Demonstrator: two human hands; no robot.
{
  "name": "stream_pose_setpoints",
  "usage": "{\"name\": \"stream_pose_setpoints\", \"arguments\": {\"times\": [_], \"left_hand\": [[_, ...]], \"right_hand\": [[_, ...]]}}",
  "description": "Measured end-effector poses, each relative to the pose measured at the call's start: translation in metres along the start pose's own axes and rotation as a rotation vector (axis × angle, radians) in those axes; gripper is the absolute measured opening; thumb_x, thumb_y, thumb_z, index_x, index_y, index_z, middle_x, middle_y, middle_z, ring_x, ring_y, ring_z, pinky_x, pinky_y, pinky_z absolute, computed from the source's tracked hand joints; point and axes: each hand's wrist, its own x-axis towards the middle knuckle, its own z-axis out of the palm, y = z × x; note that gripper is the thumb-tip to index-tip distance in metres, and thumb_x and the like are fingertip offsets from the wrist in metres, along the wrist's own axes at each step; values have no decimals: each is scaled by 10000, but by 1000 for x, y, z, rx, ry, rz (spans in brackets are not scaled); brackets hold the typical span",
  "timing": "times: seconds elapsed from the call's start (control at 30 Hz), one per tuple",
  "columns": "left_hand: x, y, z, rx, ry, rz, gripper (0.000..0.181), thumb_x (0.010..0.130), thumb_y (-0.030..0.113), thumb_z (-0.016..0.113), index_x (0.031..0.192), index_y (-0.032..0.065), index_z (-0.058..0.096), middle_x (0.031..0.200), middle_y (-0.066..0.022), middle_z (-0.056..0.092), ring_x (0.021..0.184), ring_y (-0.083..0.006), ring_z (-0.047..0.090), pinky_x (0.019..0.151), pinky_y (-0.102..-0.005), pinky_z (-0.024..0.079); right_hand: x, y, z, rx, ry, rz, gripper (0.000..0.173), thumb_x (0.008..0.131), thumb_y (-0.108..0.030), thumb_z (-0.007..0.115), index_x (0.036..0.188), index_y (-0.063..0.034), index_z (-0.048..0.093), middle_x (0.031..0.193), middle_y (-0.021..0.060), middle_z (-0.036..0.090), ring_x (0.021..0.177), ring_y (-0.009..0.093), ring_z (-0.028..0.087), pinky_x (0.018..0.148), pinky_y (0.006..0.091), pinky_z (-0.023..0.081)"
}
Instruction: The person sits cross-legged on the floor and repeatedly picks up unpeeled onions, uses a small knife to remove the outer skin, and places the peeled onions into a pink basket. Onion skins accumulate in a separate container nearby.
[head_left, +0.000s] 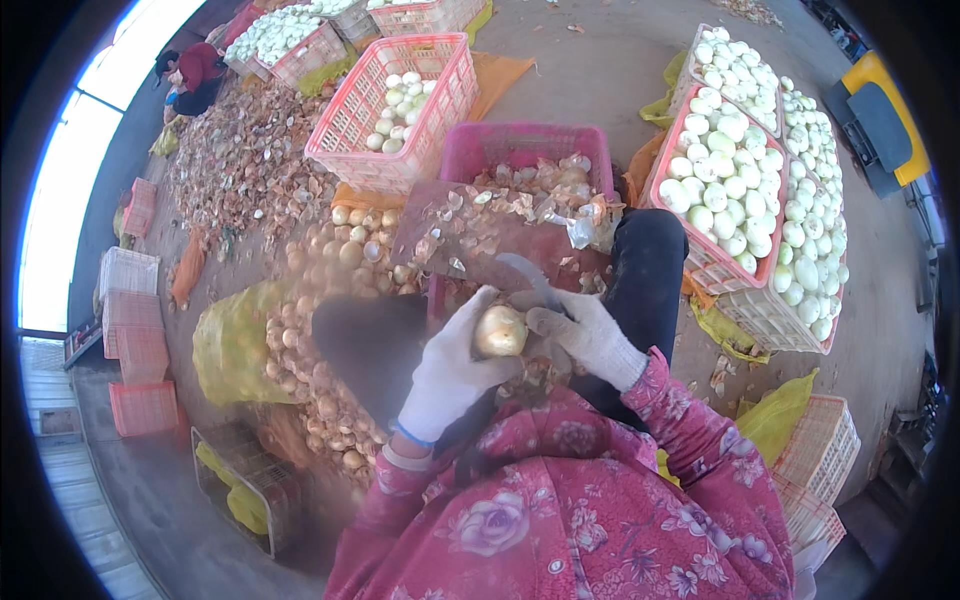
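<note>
An onion (501, 331) with pale, shiny skin sits in my gloved left hand (454, 371), held between thumb and fingers. My gloved right hand (589, 326) grips a knife with a curved blade (529, 274); its fingertips reach the onion's right side, and the blade points up and left, away from the onion. Beyond the hands lies a reddish board (517, 251) strewn with onion skins. It rests across a magenta plastic crate (525, 135) that holds more skins.
Unpeeled onions (326, 405) spill from a yellow mesh sack (240, 345) on the left. A pink crate (390, 161) ahead holds some peeled onions; full crates (720, 270) stand at right. A large heap of skins (247, 157) and a crouching person (199, 75) are farther left.
</note>
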Motion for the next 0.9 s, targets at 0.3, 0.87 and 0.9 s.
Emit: {"name": "stream_pose_setpoints", "arguments": {"times": [0.3, 0.87, 0.9], "left_hand": [[-15, -13, 6, -405, 181, 4, 476, 985, -4, 610, 1459, -48, 595, 1279, -133, 737, 1074, -189, 737, 941, -310, 578], [-5, -5, 14, -484, 286, -20, 839, 789, 16, 824, 1556, -55, 491, 1454, -160, 639, 1287, -222, 651, 1095, -349, 528], [-4, -3, 10, -362, 264, 11, 838, 783, 24, 837, 1548, -51, 503, 1452, -161, 645, 1292, -219, 652, 1098, -349, 529]], "right_hand": [[-15, 32, 16, 1122, -242, 61, 619, 1115, -535, 529, 1407, 9, 572, 1024, 114, 733, 750, 113, 680, 636, 247, 568], [-35, -18, -1, -240, 169, 69, 383, 1041, -332, 650, 1329, -86, 704, 932, 148, 786, 803, 247, 782, 690, 356, 576], [-38, -19, -4, -423, 141, -6, 366, 1032, -350, 664, 1305, -111, 715, 939, 167, 780, 819, 302, 784, 697, 386, 583]]}}
